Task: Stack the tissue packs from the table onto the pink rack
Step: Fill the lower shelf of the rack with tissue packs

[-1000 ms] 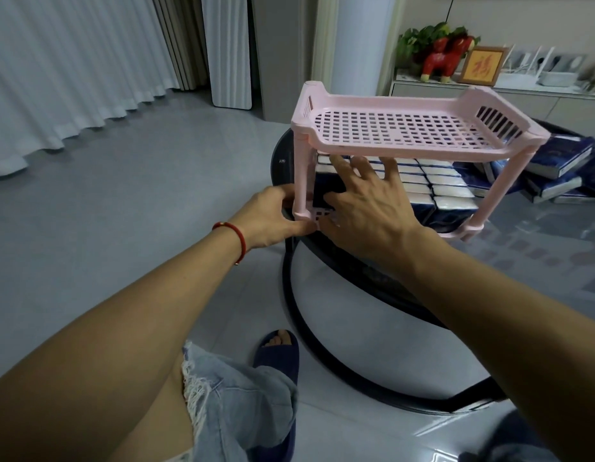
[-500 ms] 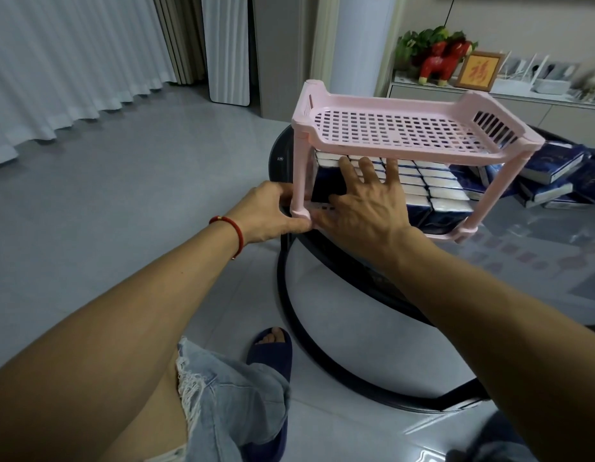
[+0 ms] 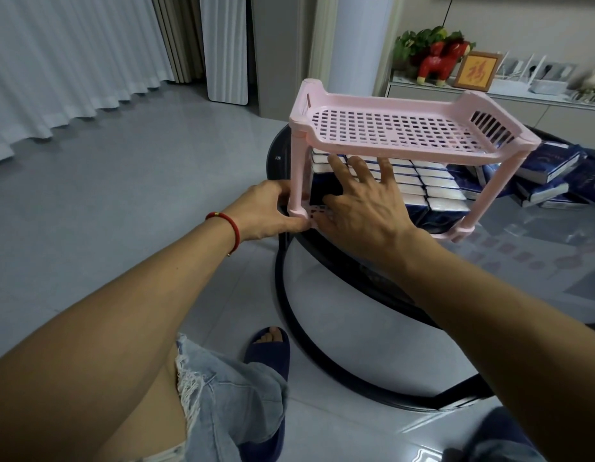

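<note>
A grey tiled floor (image 3: 122, 201) and white curtains (image 3: 56, 61) fill the left of the frame; a dark round glass table (image 3: 539, 278) sits at centre right. On its near left edge stands the pink rack (image 3: 406, 135), its top shelf bare, its lower shelf packed with tissue packs (image 3: 432, 188) set in rows. More packs (image 3: 549, 175) lie loose on the table at the right edge of the frame, behind the rack. The left hand (image 3: 266, 211) grips the foot of the rack's near left leg, steadying it. The right hand (image 3: 362, 208) reaches under the top shelf, fingers spread flat against the rows, pressing them in. The step looks like tidying the filled lower tier. Next would likely be lifting a loose pack onto the top shelf.
</note>
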The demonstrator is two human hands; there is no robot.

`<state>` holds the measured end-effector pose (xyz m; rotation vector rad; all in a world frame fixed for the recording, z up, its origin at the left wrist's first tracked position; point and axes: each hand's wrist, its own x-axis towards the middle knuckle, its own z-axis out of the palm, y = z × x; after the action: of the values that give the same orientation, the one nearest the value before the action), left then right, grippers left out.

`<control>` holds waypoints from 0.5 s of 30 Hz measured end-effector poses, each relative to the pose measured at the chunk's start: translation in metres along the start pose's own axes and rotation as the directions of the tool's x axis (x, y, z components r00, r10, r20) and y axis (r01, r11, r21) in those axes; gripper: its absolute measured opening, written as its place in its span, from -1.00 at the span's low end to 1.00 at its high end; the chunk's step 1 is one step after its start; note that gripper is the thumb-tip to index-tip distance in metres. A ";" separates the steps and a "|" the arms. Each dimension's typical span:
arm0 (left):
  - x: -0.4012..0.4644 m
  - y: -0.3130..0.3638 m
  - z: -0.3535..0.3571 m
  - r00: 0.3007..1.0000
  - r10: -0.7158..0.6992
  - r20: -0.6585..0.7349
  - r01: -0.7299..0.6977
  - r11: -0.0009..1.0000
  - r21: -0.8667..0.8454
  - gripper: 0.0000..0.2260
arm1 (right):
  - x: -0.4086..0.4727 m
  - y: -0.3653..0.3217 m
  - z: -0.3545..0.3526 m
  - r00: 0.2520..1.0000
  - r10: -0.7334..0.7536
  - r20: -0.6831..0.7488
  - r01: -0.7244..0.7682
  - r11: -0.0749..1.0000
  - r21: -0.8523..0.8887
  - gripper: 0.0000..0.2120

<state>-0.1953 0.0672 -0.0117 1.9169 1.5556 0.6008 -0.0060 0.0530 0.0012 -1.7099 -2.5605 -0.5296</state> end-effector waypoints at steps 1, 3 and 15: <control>0.000 0.000 0.000 1.000 -0.001 -0.001 0.001 1.000 0.000 -0.46 | -0.001 0.000 0.000 1.000 -0.008 -0.019 0.008 1.000 0.008 -0.54; 0.000 0.001 0.000 1.000 0.004 -0.003 -0.004 1.000 0.002 -0.45 | -0.005 0.002 0.002 0.998 -0.037 -0.060 0.038 0.999 0.020 -0.53; -0.060 0.059 -0.010 0.993 0.056 -0.100 -0.006 0.898 0.440 -0.87 | -0.134 0.086 -0.003 0.910 -0.239 -0.338 0.263 0.965 0.024 -0.74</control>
<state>-0.1728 0.0016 0.0380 2.2736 1.8574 0.3945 0.1251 -0.0382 0.0004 -1.1540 -2.5228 -0.6652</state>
